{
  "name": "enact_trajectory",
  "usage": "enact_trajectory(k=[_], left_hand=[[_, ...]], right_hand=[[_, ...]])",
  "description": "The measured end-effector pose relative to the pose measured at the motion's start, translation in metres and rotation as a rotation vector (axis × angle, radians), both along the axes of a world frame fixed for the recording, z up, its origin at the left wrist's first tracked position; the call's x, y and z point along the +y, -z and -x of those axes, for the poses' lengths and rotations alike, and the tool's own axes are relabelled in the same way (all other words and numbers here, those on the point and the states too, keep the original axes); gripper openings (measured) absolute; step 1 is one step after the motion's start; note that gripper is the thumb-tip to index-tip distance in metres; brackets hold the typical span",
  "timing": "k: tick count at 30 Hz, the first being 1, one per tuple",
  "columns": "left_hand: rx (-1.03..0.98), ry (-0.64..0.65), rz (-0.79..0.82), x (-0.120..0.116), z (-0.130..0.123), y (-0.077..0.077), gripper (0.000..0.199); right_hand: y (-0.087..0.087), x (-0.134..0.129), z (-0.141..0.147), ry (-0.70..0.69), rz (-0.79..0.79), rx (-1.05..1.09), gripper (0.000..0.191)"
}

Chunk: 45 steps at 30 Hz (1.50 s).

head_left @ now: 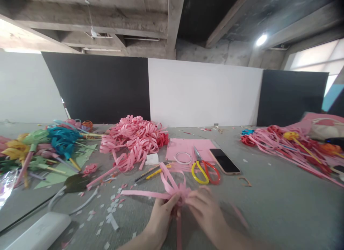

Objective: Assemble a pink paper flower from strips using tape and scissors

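Near the front of the table, my left hand [164,213] pinches the base of a pink paper-strip flower [172,182]. Its looped strips rise upward, one strip sticks out to the left, and another hangs down below the hand. My right hand [205,208] is closed at the flower's right side, its fingertips on the strips and slightly blurred. Just beyond the hands lie scissors [199,173] with one yellow and one red handle. A yellow utility knife [156,173] rests behind the flower, to its left.
Pink paper sheets [177,144] lie behind the scissors, with a roll of clear tape [183,157] and a phone [225,161]. A heap of pink curled strips [134,139] is at back left. Colourful paper flowers [63,139], a white power bank [43,232] and paper scraps occupy the left.
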<state>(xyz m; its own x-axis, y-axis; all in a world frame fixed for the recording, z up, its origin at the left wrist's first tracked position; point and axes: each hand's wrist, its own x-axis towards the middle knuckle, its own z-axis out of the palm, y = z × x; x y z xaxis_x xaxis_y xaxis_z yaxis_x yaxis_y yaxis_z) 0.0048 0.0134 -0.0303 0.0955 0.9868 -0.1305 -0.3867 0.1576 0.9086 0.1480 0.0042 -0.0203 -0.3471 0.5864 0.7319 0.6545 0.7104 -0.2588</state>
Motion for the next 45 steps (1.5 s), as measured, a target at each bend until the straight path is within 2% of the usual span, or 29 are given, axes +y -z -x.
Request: enact_trajectory(k=[4,9,19,25,32,40,45], left_hand=[[0.010,0.016,-0.038,0.001,-0.001,0.001,0.018],[0.061,0.001,-0.034,-0.002,0.000,-0.005,0.021],[0.191,0.010,-0.126,-0.004,0.001,-0.003,0.016],[0.221,-0.061,-0.068,-0.004,0.003,-0.007,0.023],[0.267,-0.099,-0.009,-0.006,0.000,-0.017,0.026],[0.224,-0.130,-0.025,-0.005,0.003,-0.010,0.029],[0.124,-0.087,-0.038,-0.002,0.004,-0.014,0.038]], right_hand=[[-0.002,-0.001,0.000,0.034,-0.032,-0.015,0.019],[-0.009,-0.005,0.002,0.058,-0.116,-0.071,0.024],[-0.006,-0.007,0.003,0.065,-0.132,-0.087,0.025],[-0.009,-0.010,0.003,0.049,-0.065,-0.071,0.015],[-0.002,-0.005,0.001,0.110,0.030,0.018,0.012],[0.000,-0.005,0.002,0.075,0.017,0.018,0.011],[0.004,-0.001,-0.004,0.147,0.086,0.101,0.012]])
